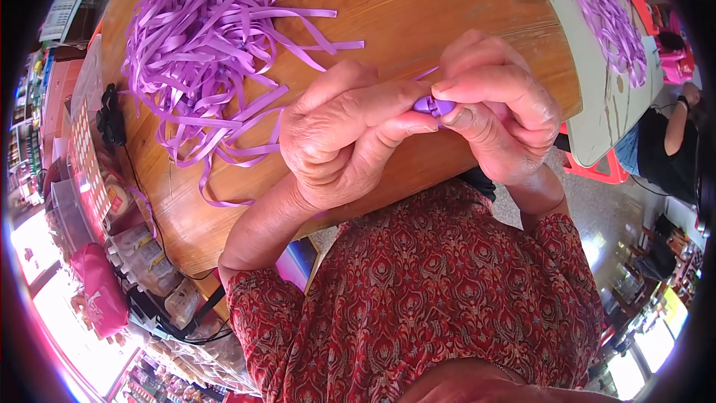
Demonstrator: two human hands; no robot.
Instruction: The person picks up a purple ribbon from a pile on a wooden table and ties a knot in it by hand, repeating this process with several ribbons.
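Between the fingertips of both hands is a small purple plastic buckle (426, 106), held up over the near part of the wooden table. My left hand (339, 130) pinches its left end with thumb and forefinger. On the other end, the thumb and forefinger of my right hand (503, 108) are closed as well. A short bit of purple ribbon (426, 73) shows behind the fingers; where the rest of it runs is hidden. To the left of my hands lies a big tangled heap of purple ribbon straps (205, 45), some ends trailing toward me.
The wooden table (388, 4) has a rounded edge. Beyond its right side, more purple straps (611, 26) lie on a pale table (604, 116). A black cable (134, 172) and a pink pouch (101, 287) are at the left. Another person's arm (677, 130) shows far right.
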